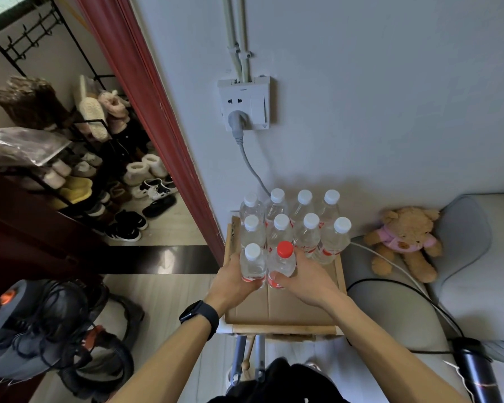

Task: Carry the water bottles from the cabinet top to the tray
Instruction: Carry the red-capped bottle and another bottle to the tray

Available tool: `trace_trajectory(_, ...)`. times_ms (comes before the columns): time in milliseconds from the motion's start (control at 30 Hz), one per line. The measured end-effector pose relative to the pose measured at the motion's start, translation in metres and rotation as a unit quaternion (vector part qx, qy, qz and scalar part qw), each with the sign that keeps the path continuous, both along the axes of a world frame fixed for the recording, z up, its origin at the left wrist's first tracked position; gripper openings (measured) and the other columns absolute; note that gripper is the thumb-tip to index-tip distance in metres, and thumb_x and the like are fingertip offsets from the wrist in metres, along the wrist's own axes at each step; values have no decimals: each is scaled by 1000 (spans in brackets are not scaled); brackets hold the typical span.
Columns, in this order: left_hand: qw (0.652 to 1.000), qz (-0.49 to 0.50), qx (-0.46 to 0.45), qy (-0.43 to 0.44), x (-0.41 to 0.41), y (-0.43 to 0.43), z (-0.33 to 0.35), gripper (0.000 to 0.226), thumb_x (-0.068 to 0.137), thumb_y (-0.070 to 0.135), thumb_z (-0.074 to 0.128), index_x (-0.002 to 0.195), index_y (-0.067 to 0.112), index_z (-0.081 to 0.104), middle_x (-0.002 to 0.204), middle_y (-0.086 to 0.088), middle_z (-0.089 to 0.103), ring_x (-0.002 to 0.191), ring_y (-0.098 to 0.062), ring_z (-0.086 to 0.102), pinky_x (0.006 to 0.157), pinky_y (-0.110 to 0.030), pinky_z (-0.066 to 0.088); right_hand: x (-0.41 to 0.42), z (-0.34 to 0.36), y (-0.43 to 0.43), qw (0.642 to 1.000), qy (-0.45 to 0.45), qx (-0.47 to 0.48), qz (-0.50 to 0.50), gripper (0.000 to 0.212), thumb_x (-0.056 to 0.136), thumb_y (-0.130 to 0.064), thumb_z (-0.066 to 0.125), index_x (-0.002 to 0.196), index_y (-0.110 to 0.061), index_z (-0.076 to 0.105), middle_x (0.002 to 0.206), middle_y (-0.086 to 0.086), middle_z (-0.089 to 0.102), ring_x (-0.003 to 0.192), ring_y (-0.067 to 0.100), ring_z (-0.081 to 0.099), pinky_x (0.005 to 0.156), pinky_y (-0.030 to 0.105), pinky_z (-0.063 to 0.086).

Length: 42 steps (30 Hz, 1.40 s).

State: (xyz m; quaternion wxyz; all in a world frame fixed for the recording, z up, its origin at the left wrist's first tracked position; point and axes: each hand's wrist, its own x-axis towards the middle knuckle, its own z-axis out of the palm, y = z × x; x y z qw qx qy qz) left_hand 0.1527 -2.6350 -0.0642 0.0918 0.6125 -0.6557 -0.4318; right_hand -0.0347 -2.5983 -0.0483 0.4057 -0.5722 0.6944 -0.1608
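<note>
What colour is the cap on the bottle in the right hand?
Red; the other caps are white. The bottle in the right hand shows best in the head view.

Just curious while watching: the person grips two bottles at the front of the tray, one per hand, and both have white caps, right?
Not quite. In the head view, the left hand holds a white-capped bottle, but the right hand holds a red-capped bottle. Both stand at the front of the tray.

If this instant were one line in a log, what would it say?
left hand: holds white-capped bottle | right hand: holds red-capped bottle | both at front of bottle group | surface: wooden tray
</note>
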Motion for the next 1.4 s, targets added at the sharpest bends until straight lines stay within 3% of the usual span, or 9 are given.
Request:
trace_trajectory(67,1000,5,3,9,-2,2,-1,64,83,40,76,135,24,43,124,4,62,111,-20,61,82,-28,45,-1,0,0,1000,-5,0,13,54,77,-60,67,123,-44,46,123,-18,61,109,9,60,93,37,52)
trace_trajectory(267,999,15,31,24,6,-1,-4,71,81,38,79,140,24,41,128,4,61,102,-10,54,85,-23,42,-3,-2,4,1000,-24,-8,11,46,81,-47,73,120,-43,50,123,-16,63,110,11,61,94,38,52)
trace_trajectory(467,999,15,26,28,5,-1,-5,72,82,42,78,141,28,39,131,8,60,118,-15,57,88,-23,41,-6,-8,1,999,-30,22,6,64,83,-39,74,138,-29,41,132,-9,59,116,15,58,90,31,45)
trace_trajectory(600,1000,13,21,18,4,-1,-4,69,80,42,78,137,27,42,130,6,60,117,-15,57,89,-25,44,-8,-8,-2,999,-34,26,8,58,80,-43,75,129,-34,44,128,-12,60,116,15,59,95,36,48)
trace_trajectory(733,999,9,34,3,9,0,-6,75,81,37,78,143,24,38,135,4,57,120,-20,58,100,-35,49,-11,-9,3,998,-56,26,-6,51,80,-40,79,113,-47,41,118,-18,59,110,9,57,95,32,47)
trace_trajectory(933,996,27,74,-44,24,20,-14,78,87,28,71,151,19,28,145,-3,48,122,-21,55,101,-34,48,-26,-30,25,996,-12,88,2,77,81,-44,72,147,-31,34,138,-9,56,118,16,58,96,35,50)
trace_trajectory(1100,991,59,96,-73,36,60,-27,56,95,29,60,145,18,38,133,-1,55,101,-11,52,80,-15,42,-35,-54,53,977,72,157,127,48,98,-45,53,142,-29,46,139,-4,55,118,15,59,96,31,48)
trace_trajectory(1233,978,157,109,-82,30,117,-40,55,97,32,55,147,20,37,144,-4,48,121,-22,55,94,-27,43,-35,-73,66,958,78,120,247,28,100,-35,48,125,-31,59,127,-8,64,116,14,61,96,28,45)
trace_trajectory(1400,951,222,148,-156,34,224,-52,54,97,39,50,148,28,37,147,-2,46,130,-23,47,105,-37,42,7,-71,81,906,85,17,415,27,96,-30,50,116,-28,68,113,-10,70,107,13,63,82,17,40)
